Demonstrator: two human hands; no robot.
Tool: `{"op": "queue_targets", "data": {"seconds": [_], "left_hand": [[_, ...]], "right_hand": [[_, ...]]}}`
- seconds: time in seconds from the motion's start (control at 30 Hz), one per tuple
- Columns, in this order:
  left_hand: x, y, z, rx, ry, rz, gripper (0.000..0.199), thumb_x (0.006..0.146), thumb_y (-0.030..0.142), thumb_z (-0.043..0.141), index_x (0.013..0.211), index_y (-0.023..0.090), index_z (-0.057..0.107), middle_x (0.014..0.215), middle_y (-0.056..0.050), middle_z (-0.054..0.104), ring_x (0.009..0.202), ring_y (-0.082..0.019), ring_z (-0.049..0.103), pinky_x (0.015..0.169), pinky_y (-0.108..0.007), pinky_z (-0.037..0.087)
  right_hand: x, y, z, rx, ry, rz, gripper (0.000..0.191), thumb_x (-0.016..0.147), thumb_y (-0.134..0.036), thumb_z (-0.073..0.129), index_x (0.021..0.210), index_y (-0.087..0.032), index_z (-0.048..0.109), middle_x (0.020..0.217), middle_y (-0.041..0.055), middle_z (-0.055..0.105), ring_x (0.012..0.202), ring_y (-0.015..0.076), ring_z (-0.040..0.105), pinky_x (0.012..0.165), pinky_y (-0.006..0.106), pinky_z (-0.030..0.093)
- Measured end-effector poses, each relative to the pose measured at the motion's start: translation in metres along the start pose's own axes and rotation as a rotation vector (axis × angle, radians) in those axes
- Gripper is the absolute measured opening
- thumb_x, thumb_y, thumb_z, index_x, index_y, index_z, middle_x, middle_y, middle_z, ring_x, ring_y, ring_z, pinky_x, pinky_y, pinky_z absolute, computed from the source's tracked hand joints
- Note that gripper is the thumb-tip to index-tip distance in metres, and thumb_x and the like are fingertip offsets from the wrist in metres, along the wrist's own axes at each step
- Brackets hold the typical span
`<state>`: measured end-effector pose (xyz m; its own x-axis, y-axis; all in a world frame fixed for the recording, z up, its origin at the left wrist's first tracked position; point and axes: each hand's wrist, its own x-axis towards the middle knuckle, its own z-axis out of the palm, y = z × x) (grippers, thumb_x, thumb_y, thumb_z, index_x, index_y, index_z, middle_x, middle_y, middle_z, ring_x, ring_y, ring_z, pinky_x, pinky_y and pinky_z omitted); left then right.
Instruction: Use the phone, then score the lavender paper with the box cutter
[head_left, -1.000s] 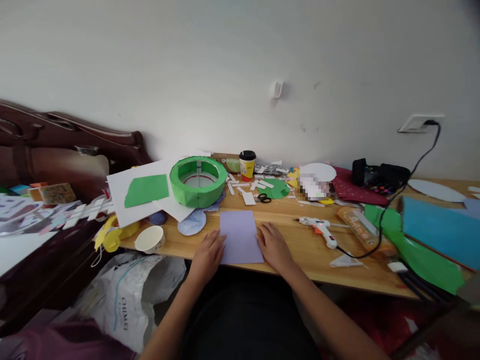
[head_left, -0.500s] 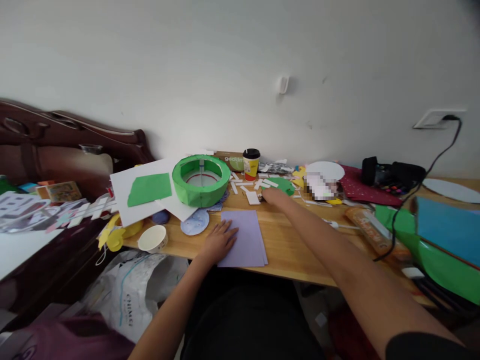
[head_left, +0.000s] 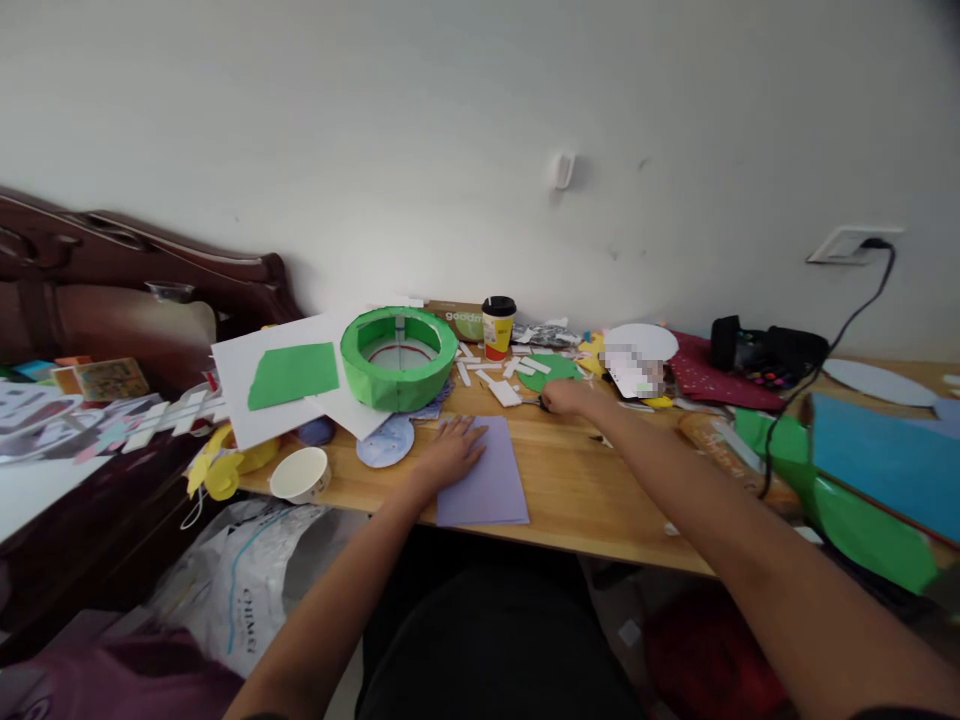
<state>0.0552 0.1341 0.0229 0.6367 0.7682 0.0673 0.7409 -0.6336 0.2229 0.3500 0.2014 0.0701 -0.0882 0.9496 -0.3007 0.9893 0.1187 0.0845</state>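
Right hand [head_left: 568, 397] grip closed on scissors [head_left: 534, 402], just beyond purple paper [head_left: 484, 470]; left hand [head_left: 450, 452] flat, open, pressing that paper.

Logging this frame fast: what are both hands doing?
Left hand: open, flat on the purple paper.
Right hand: at the scissors; grip cannot be told.
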Motion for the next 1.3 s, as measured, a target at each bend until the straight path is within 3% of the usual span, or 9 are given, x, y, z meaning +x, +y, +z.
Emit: {"op": "queue_targets", "data": {"seconds": [0.17,0.33,0.5,0.63,0.8,0.9,1.0,1.2,1.3], "left_hand": [[0.037,0.009,0.007,0.006,-0.041,0.112,0.053,0.1,0.047,0.036,0.149,0.027,0.038,0.158,-0.008,0.034,0.146,-0.029,0.027,0.116,-0.054,0.024],[0.035,0.015,0.02,0.022,-0.058,0.128,0.055,0.1,0.049,0.033,0.15,0.028,0.036,0.158,-0.007,0.035,0.147,-0.031,0.025,0.116,-0.058,0.022],[0.028,0.016,0.027,0.028,-0.047,0.117,0.054,0.101,0.049,0.03,0.151,0.029,0.035,0.16,-0.006,0.03,0.149,-0.031,0.021,0.117,-0.059,0.018],[0.027,0.019,0.018,0.009,-0.035,0.111,0.056,0.101,0.046,0.033,0.151,0.021,0.035,0.159,-0.011,0.032,0.149,-0.029,0.022,0.119,-0.056,0.019],[-0.019,0.018,0.002,0.002,0.115,0.069,0.052,0.103,0.043,0.032,0.149,0.019,0.039,0.159,-0.012,0.033,0.149,-0.025,0.022,0.121,-0.05,0.018],[-0.067,0.022,0.009,0.06,0.17,-0.142,0.051,0.101,0.042,0.037,0.146,0.018,0.044,0.156,-0.014,0.036,0.148,-0.031,0.023,0.119,-0.054,0.02],[-0.103,0.032,0.023,0.056,0.22,-0.366,0.056,0.101,0.044,0.037,0.149,0.015,0.038,0.154,-0.018,0.039,0.146,-0.035,0.027,0.117,-0.058,0.024],[-0.113,0.047,0.031,0.0,0.196,-0.356,0.055,0.101,0.045,0.037,0.149,0.018,0.039,0.155,-0.015,0.038,0.147,-0.034,0.025,0.117,-0.063,0.018],[-0.111,0.045,0.027,-0.009,0.205,-0.345,0.053,0.101,0.044,0.038,0.147,0.019,0.041,0.154,-0.014,0.041,0.146,-0.031,0.03,0.117,-0.061,0.02]], "right_hand": [[-0.004,-0.039,0.024,0.097,0.124,0.023,0.031,0.095,-0.038,0.058,0.115,-0.015,0.063,0.119,0.0093,0.063,0.106,0.0205,0.062,0.094,0.043,0.051],[0.003,-0.075,0.03,0.202,0.258,-0.025,0.035,0.096,-0.037,0.057,0.125,-0.017,0.059,0.13,0.0103,0.058,0.117,0.0232,0.057,0.101,0.047,0.045],[0.001,-0.077,0.02,0.306,0.354,-0.093,0.034,0.093,-0.01,0.047,0.124,-0.012,0.062,0.123,0.0138,0.063,0.116,0.0206,0.057,0.102,0.033,0.04],[-0.042,-0.081,0.03,0.351,0.427,-0.101,0.038,0.089,-0.005,0.041,0.119,-0.012,0.065,0.117,0.0165,0.065,0.114,0.0233,0.057,0.098,0.032,0.041],[-0.124,-0.1,0.083,0.385,0.506,-0.121,0.035,0.096,-0.018,0.038,0.12,-0.015,0.064,0.121,0.0145,0.066,0.116,0.0245,0.058,0.103,0.037,0.042],[-0.153,-0.106,0.12,0.483,0.576,-0.128,0.043,0.098,-0.033,0.04,0.135,-0.016,0.055,0.137,0.0162,0.057,0.132,0.0302,0.049,0.109,0.048,0.039],[-0.164,-0.111,0.14,0.595,0.604,-0.175,0.053,0.097,-0.043,0.041,0.147,-0.023,0.043,0.146,0.0133,0.049,0.139,0.0299,0.041,0.113,0.052,0.038],[-0.169,-0.123,0.141,0.684,0.574,-0.182,0.064,0.091,-0.05,0.052,0.15,-0.028,0.039,0.149,0.0122,0.047,0.14,0.0309,0.04,0.113,0.056,0.036],[-0.161,-0.079,0.117,0.659,0.575,-0.116,0.056,0.091,-0.045,0.05,0.142,-0.022,0.05,0.146,0.014,0.05,0.136,0.0309,0.046,0.111,0.051,0.04]]}}
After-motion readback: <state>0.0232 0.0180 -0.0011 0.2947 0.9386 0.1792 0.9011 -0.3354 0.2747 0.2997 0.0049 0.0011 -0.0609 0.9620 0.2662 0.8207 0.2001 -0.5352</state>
